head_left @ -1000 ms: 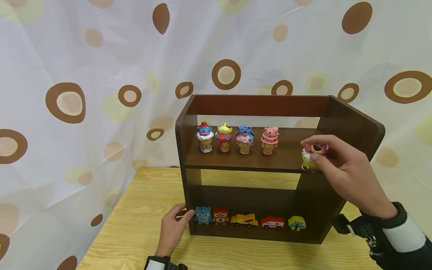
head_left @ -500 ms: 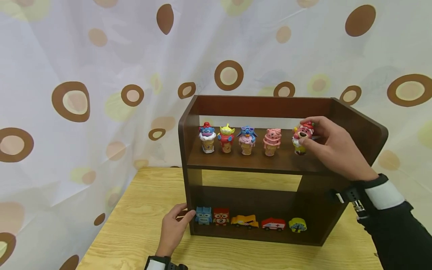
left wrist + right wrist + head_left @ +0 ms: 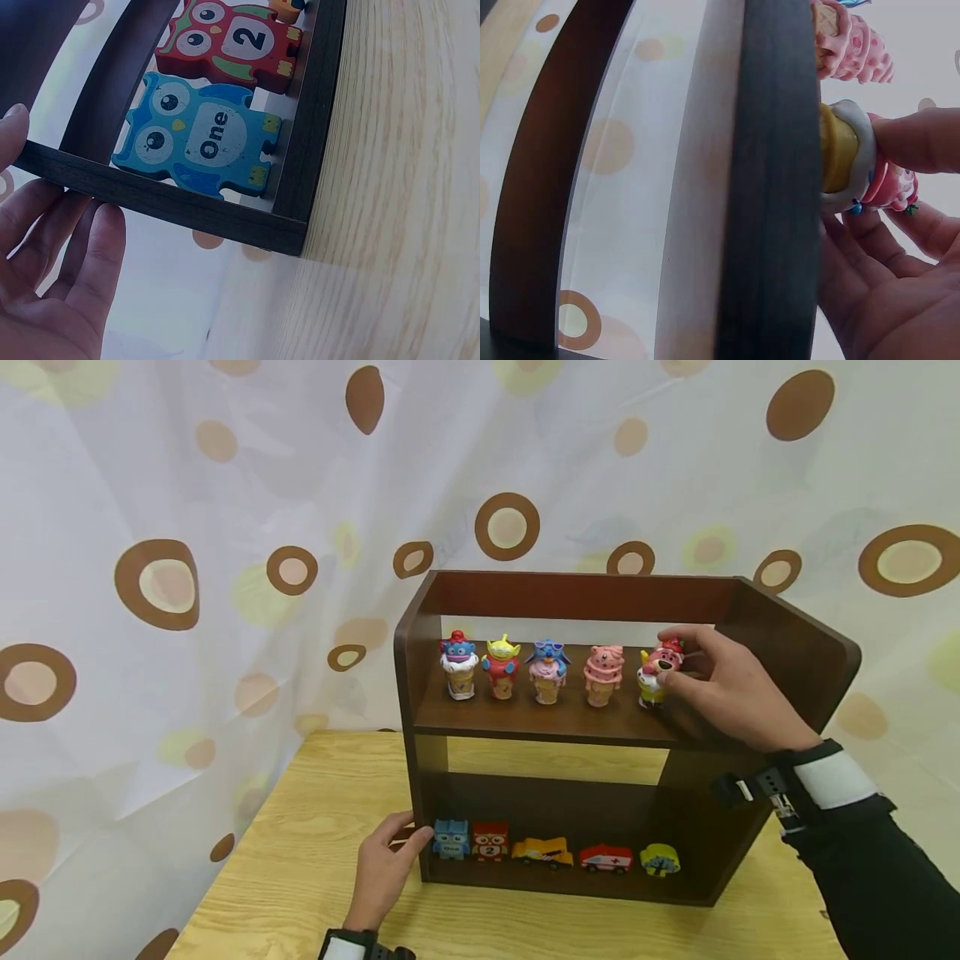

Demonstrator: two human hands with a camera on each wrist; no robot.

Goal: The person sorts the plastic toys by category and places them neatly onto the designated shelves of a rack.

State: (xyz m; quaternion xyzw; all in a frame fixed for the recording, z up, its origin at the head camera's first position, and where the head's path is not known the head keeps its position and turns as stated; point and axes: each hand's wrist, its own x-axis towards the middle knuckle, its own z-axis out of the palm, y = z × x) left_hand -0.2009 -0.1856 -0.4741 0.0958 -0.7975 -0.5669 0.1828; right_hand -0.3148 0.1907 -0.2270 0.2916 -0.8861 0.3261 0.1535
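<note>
My right hand (image 3: 731,689) pinches a pink bear figurine (image 3: 661,670) with a red top and a yellow lower part, between thumb and fingers. The figurine is upright at the upper board of a dark brown two-tier shelf (image 3: 525,722), right of a pink ice-cream-cone figurine (image 3: 602,675). In the right wrist view, the shelf's front edge hides the base of the bear figurine (image 3: 849,154). My left hand (image 3: 381,872) grips the lower left side panel; the left wrist view has the thumb (image 3: 11,135) and fingers on opposite sides of the panel (image 3: 165,201).
Further left on the upper board stand blue (image 3: 548,672), red-and-green (image 3: 501,667) and blue-and-white (image 3: 459,666) figurines. Below are a blue owl (image 3: 452,840), a red owl (image 3: 491,842), a yellow truck (image 3: 543,852), an ambulance (image 3: 606,858) and a tree block (image 3: 660,859).
My right hand has carried the bear figurine from the upper board's front right edge back and leftward, nearer the pink cone figurine. My left hand stays on the side panel.
</note>
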